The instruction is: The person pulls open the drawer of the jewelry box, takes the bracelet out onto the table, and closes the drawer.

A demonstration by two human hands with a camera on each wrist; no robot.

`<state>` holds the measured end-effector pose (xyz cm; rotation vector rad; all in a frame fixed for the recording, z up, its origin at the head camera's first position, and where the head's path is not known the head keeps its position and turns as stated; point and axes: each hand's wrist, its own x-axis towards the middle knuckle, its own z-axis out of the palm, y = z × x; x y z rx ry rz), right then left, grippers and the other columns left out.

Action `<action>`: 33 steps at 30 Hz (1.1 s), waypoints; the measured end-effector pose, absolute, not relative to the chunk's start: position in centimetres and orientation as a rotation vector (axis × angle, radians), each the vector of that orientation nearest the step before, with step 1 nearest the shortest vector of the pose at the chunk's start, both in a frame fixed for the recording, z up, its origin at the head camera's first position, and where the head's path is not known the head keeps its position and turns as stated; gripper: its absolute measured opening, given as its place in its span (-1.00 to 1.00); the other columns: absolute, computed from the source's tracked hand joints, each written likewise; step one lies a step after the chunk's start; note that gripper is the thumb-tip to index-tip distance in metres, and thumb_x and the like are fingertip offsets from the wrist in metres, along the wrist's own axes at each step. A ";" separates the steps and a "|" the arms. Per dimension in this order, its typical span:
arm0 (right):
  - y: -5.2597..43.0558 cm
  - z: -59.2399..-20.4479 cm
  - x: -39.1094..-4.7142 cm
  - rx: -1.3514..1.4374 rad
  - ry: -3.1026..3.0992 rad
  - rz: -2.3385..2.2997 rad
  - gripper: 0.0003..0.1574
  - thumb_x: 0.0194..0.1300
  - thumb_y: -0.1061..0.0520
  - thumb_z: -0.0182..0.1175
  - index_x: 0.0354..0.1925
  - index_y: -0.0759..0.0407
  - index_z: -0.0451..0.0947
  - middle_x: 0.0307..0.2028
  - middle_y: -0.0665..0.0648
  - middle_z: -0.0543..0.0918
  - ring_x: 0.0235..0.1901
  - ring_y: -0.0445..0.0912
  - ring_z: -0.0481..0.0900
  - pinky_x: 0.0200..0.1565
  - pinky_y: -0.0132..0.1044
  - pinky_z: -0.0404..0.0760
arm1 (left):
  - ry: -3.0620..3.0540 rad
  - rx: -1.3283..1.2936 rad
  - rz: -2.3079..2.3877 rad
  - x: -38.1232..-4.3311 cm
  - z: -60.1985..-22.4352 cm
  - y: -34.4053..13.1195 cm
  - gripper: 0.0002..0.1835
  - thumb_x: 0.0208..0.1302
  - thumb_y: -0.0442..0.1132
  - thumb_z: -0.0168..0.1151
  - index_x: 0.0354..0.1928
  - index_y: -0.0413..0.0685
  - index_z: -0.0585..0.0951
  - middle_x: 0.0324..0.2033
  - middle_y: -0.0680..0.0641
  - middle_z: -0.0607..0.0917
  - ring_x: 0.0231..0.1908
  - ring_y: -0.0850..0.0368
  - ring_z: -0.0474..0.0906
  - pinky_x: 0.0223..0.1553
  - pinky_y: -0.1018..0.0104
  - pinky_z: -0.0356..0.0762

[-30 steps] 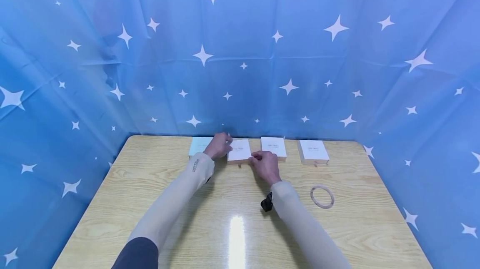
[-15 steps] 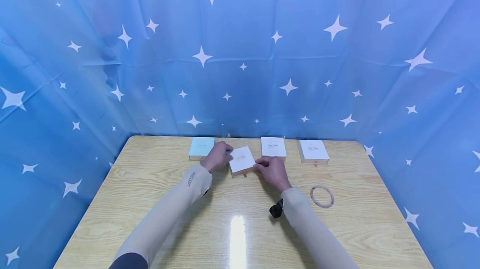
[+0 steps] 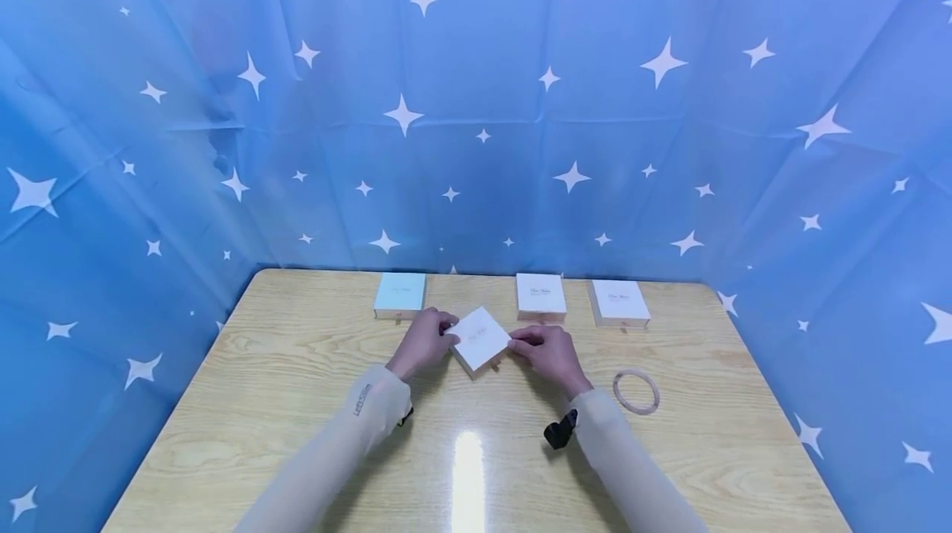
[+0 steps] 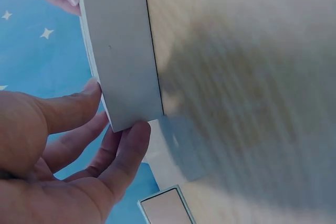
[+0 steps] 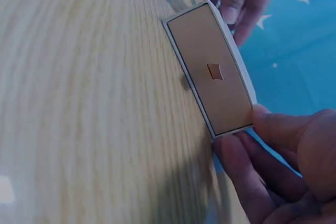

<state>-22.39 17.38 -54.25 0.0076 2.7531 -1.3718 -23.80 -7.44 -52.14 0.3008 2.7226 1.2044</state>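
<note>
A flat white drawer-style box (image 3: 480,336) with small print on its lid is held between both hands, turned at an angle to the table. My left hand (image 3: 424,342) grips its left corner, thumb on the top edge and fingers at the side, as the left wrist view shows on the white box's plain side (image 4: 123,56). On the opposite corner my right hand (image 3: 549,357) pinches it with thumb and fingers. In the right wrist view the box's tan drawer front (image 5: 205,98) faces the camera, with a small ribbon pull tab (image 5: 214,71) in its middle.
Along the table's back edge stand a pale blue box (image 3: 400,293) at left and two white boxes, one near the middle (image 3: 541,295) and one farther right (image 3: 620,302). A pale ring (image 3: 636,392) lies right of my right wrist. A blue starry curtain (image 3: 476,103) hangs behind.
Both hands have brought the white box out of the back row toward me and turned it. The other boxes and the ring stay in place on the table.
</note>
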 end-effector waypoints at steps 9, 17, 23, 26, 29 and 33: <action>17.2 -54.6 -21.0 0.040 2.678 -1.465 -0.84 0.33 0.05 0.39 -0.15 0.01 0.83 -0.12 0.05 0.84 -0.19 -0.17 0.74 -0.20 -0.40 0.64 | 2.704 0.181 1.302 -20.4 -52.8 -7.8 -0.61 0.36 -0.30 0.34 0.20 -0.22 0.65 -0.09 -0.17 0.64 -0.16 0.06 0.52 -0.12 0.19 0.61; 16.9 -54.9 -19.9 0.075 2.638 -1.484 -0.85 0.34 0.01 0.38 -0.15 -0.08 0.83 -0.13 -0.02 0.84 -0.12 -0.19 0.73 -0.06 -0.32 0.68 | 2.745 0.136 1.417 -17.3 -53.7 -7.9 -0.60 0.27 -0.31 0.41 0.14 -0.29 0.67 -0.17 -0.16 0.66 -0.19 0.11 0.56 -0.17 0.33 0.62; 16.5 -55.1 -19.3 0.032 2.622 -1.514 -0.84 0.35 0.06 0.37 -0.13 -0.04 0.83 -0.12 0.02 0.84 -0.09 -0.15 0.76 0.01 -0.22 0.73 | 2.764 0.085 1.510 -15.0 -54.0 -7.7 -0.59 0.24 -0.32 0.44 0.11 -0.33 0.67 -0.22 -0.15 0.64 -0.24 0.15 0.53 -0.23 0.43 0.58; 16.3 -55.1 -19.1 0.000 2.633 -1.515 -0.84 0.36 0.06 0.36 -0.13 -0.03 0.83 -0.11 0.02 0.83 -0.03 -0.11 0.75 0.06 -0.17 0.71 | 2.756 0.046 1.555 -14.1 -54.1 -7.6 -0.58 0.21 -0.34 0.45 0.10 -0.35 0.66 -0.23 -0.15 0.63 -0.24 0.14 0.52 -0.24 0.43 0.59; 16.2 -55.1 -18.9 -0.028 2.644 -1.513 -0.83 0.35 0.05 0.37 -0.12 -0.05 0.83 -0.10 0.01 0.84 0.02 -0.08 0.74 0.10 -0.13 0.70 | 2.748 0.016 1.589 -13.6 -54.1 -7.4 -0.57 0.18 -0.36 0.47 0.08 -0.38 0.65 -0.25 -0.15 0.62 -0.24 0.12 0.53 -0.25 0.46 0.61; 16.1 -55.0 -18.8 -0.067 2.646 -1.501 -0.82 0.36 0.04 0.36 -0.10 -0.06 0.82 -0.08 0.02 0.83 0.04 -0.06 0.74 0.12 -0.08 0.70 | 2.750 -0.005 1.595 -13.0 -54.0 -7.3 -0.55 0.14 -0.37 0.49 0.07 -0.41 0.63 -0.27 -0.15 0.62 -0.26 0.10 0.54 -0.28 0.47 0.61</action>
